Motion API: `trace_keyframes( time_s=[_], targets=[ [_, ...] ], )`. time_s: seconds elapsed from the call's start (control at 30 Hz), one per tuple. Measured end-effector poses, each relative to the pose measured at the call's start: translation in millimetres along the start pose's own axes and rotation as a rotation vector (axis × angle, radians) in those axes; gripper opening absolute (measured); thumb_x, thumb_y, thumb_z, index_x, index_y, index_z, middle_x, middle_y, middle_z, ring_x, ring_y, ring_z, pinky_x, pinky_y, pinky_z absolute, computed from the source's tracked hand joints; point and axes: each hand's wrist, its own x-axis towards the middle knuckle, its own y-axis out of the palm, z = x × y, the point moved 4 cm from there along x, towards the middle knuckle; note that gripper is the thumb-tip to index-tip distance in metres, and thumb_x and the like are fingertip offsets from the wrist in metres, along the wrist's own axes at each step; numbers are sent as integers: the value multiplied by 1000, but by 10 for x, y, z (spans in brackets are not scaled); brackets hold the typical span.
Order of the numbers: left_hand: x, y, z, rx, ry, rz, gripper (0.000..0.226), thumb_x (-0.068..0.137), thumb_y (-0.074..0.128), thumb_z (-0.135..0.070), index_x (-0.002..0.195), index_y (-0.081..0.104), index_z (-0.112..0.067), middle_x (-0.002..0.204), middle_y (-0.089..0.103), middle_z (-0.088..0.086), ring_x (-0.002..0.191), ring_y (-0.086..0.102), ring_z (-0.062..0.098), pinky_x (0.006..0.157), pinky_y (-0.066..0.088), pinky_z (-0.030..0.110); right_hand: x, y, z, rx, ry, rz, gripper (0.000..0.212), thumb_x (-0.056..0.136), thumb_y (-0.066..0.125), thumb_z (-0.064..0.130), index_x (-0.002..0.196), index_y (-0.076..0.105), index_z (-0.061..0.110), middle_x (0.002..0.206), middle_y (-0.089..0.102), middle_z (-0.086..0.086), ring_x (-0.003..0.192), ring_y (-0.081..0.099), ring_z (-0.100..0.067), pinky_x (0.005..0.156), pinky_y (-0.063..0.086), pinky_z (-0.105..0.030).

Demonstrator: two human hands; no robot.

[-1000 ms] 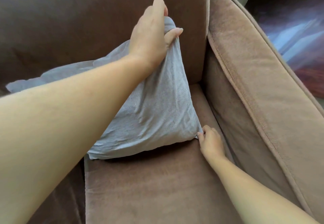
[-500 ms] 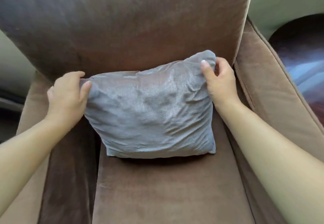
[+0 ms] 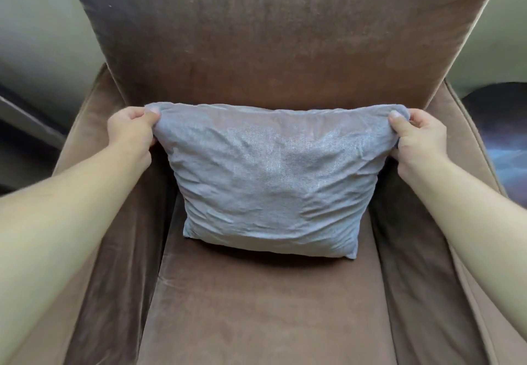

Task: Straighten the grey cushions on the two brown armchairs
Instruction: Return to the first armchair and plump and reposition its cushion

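A grey cushion [image 3: 271,182] stands upright on the seat of a brown armchair [image 3: 256,307], leaning against the backrest and centred between the armrests. Its fabric is creased. My left hand [image 3: 132,130] pinches the cushion's top left corner. My right hand [image 3: 416,136] pinches the top right corner. The top edge is stretched level between the two hands. The bottom edge rests on the seat. Only this one armchair is in view.
The armchair's tall backrest [image 3: 271,36] rises behind the cushion, with padded armrests [image 3: 94,113] on both sides. A pale wall [image 3: 37,36] lies behind on the left. A dark shiny surface [image 3: 504,136] shows past the right armrest.
The cushion went from tilted, held by one top corner and one bottom corner, to upright and centred. Both hands now hold the top corners, pulled apart. The view has drawn back from the chair.
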Motion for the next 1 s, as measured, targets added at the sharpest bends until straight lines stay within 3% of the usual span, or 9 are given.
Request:
trace_keyframes(
  time_s=[0.13,0.33,0.43,0.57,0.6,0.67,0.77,0.87,1.0],
  targets=[
    [101,-171,-130,-144,31,-2,22,97,62,-17,77,54,-24,88,63,-1,90,64,15,86,58,37,32,-13,217,42,22,-6,15,88,65,23,74,66,22,91,63,-8,86,61,-20,80,53,-40],
    [131,-122,-183,-13,19,-8,24,97,61,-19,76,52,-26,98,63,5,96,63,22,77,57,34,103,83,181,28,151,-56,20,98,61,22,78,60,22,83,63,3,72,60,-9,76,54,-40],
    [99,-84,-145,-23,5,2,20,96,63,-23,78,56,-27,107,65,7,99,65,23,77,57,35,69,93,106,-12,174,-44,19,97,61,24,78,63,23,85,66,3,79,63,-13,92,57,-51],
    [-6,-156,-128,-96,2,-48,17,93,64,-40,89,62,-24,118,72,8,105,70,19,87,60,40,27,-1,69,-52,101,-74,12,90,65,38,85,64,27,95,69,3,95,68,-17,98,56,-52],
    [-72,-193,-105,-95,-1,-83,27,91,63,-46,100,62,-21,116,71,6,101,69,17,88,60,42,1,-41,53,-76,79,-94,19,86,66,45,93,64,27,100,68,5,101,68,-16,99,55,-50],
    [-244,-246,-2,-93,-57,-108,63,83,66,-61,124,56,-14,117,64,2,102,65,16,88,58,45,-113,-70,-12,-94,81,-99,57,77,68,60,119,58,22,112,64,8,110,64,-10,103,52,-44],
    [-512,-144,210,-89,-172,149,110,61,75,-74,147,39,-16,144,52,0,123,56,22,92,52,57,-314,31,-173,-83,114,40,82,76,76,60,137,46,14,118,63,8,106,63,-5,98,52,-40],
    [-572,-12,269,-28,-172,213,100,69,80,-64,147,40,-16,143,56,0,126,58,23,95,53,59,-327,116,-294,-86,128,124,95,60,85,66,132,53,14,124,69,-2,111,70,-18,99,56,-46],
    [-605,10,155,29,-176,101,82,89,73,-45,150,34,-8,148,48,8,128,51,23,105,47,55,-318,88,-247,-123,157,73,88,70,81,57,138,48,12,129,64,-3,115,66,-19,101,54,-45]
  ],
)
